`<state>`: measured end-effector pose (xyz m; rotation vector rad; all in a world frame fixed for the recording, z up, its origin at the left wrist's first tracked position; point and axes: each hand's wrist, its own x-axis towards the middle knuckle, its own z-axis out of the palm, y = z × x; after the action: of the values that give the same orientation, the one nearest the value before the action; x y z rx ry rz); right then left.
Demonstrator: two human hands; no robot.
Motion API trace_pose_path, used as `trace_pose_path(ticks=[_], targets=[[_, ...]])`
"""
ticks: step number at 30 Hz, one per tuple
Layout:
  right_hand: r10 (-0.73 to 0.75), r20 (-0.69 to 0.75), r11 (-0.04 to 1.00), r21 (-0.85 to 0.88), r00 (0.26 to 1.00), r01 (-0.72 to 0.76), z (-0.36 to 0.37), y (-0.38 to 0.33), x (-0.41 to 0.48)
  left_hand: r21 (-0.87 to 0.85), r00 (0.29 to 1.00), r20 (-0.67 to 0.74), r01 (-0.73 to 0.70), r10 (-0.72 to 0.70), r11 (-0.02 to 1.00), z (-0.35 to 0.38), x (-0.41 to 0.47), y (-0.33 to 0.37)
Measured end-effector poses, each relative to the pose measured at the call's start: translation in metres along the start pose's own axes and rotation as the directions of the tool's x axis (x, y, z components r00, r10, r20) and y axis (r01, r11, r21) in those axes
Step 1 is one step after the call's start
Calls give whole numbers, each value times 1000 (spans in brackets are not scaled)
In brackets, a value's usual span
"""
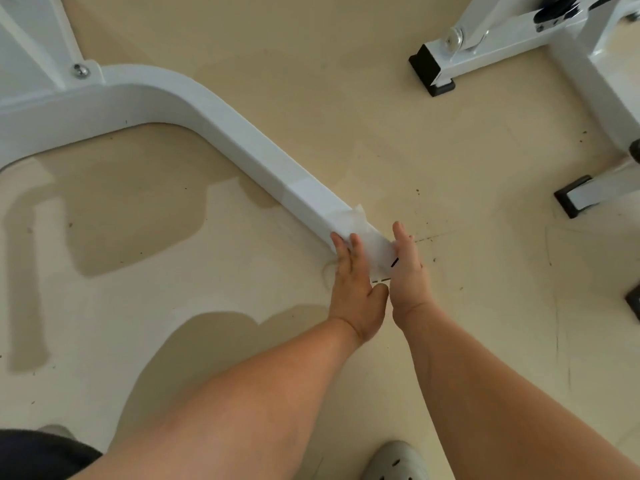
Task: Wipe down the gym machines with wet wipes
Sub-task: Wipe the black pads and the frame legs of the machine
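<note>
A white curved base tube [242, 140] of a gym machine lies on the beige floor and runs from upper left down to the middle. A white wet wipe [360, 230] is draped over the tube's near end. My left hand [353, 282] presses the wipe against the left side of the tube, fingers flat. On the tube's right side my right hand [407, 271] holds the wipe down, fingers straight. Both hands clasp the tube end between them.
A second white machine frame [568, 57] with black end caps [429, 71] stands at the upper right. Another black-capped foot [575, 195] sits at the right edge. My grey shoe [398, 459] is at the bottom. The floor [381, 133] shows dark specks near the hands.
</note>
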<state>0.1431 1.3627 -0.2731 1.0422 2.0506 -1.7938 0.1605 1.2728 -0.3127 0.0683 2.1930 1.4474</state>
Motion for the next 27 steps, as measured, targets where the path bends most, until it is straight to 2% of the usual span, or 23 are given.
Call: trace_pose_path(ticks=[2,5,7,10,12,15,17,20,22,24,27], targets=[[26,9,998,65,1000,-26,-6,-2,1,36,999,33,26,-27,999,5,3,5],[20,31,1000,-7,999,-19,-9,2,-1,204,992,30,112,-120,973,15,20,6],[20,58,995,-95,998,-14,-5,1,-4,83,980,-41,197,-194,977,12,37,5],[-51,52,972,-226,997,62,4,-4,-7,37,953,-159,267,-258,963,-9,64,7],[-134,100,904,-396,986,163,7,1,-6,27,934,-224,290,-277,957,-31,76,12],[-185,193,743,-614,964,265,14,5,1,168,936,-254,291,-244,942,-51,84,10],[-231,224,712,-624,947,321,23,-1,4,256,958,-198,256,-209,932,-48,78,0],[-261,176,775,-549,949,314,30,-3,7,331,985,-96,171,-147,928,-32,58,-7],[-253,142,799,-527,957,289,30,-1,9,316,987,-58,159,-148,935,-27,55,-13],[-252,160,790,-536,954,299,32,-3,9,262,980,-77,195,-181,945,-34,65,-17],[-267,259,704,-605,928,371,40,-8,11,226,963,-186,236,-196,945,-62,92,-15]])
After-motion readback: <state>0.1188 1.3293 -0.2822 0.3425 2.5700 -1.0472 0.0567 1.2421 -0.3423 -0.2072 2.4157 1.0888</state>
